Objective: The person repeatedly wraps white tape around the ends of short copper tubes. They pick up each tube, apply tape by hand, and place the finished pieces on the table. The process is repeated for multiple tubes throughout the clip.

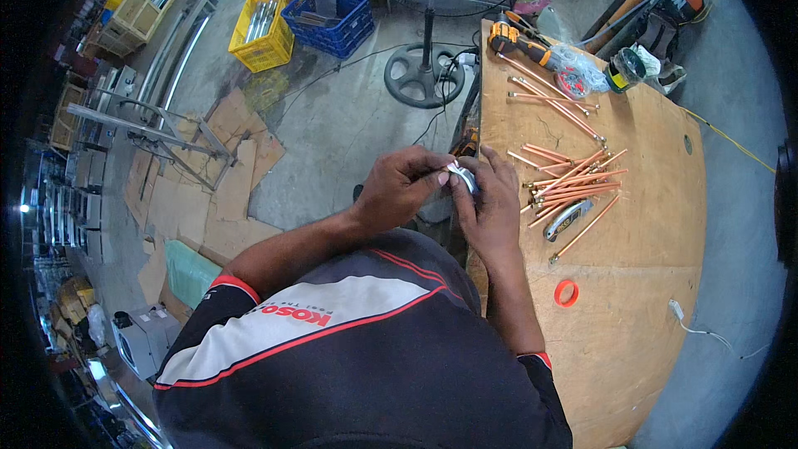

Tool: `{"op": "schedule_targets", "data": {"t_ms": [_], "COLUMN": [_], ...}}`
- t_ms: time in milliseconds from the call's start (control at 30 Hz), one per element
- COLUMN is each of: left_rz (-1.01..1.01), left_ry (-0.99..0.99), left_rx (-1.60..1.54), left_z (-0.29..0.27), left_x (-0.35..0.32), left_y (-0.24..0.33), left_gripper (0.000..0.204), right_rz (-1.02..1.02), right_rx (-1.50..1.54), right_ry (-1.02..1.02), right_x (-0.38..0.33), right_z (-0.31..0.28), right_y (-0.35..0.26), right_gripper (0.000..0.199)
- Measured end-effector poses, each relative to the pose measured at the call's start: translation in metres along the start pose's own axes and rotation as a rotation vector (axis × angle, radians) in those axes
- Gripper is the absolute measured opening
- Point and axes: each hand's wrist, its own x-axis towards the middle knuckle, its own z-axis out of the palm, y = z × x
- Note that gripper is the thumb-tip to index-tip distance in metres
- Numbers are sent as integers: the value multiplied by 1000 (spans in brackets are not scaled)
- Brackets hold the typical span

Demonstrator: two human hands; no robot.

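Both the left hand and right hand pinched a silvery piece just left of the table, apparently to steady it, while copper rods lay within reach at right.

Over on the right, the table is a warm tan, and the rods across it glow coppery orange with brassy ends. The tape ring is a bright red-orange; the drill at the far end mixes orange with black. The small held piece gleams silver. Nearest me, the black shirt carries a whitish panel edged in red stripes. Far off, one crate is yellow, another basket deep blue.
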Motion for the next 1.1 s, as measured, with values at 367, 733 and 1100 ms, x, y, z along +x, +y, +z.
{"op": "schedule_targets", "data": {"t_ms": [367,733,1100], "left_rz": [-72,-127,-166], "left_ry": [36,-111,-139], "left_rx": [-150,-129,-293], "left_z": [1,-3,-9], "left_x": [4,2,13], "left_y": [-18,2,6], "left_gripper": [19,18,20], "right_rz": [44,176,128], "right_rx": [-20,370,335], "right_ry": [16,33,-2], "right_x": [-6,-11,-1], "right_z": [18,22,10], "right_y": [20,30,15], "right_gripper": [19,20,20]}}
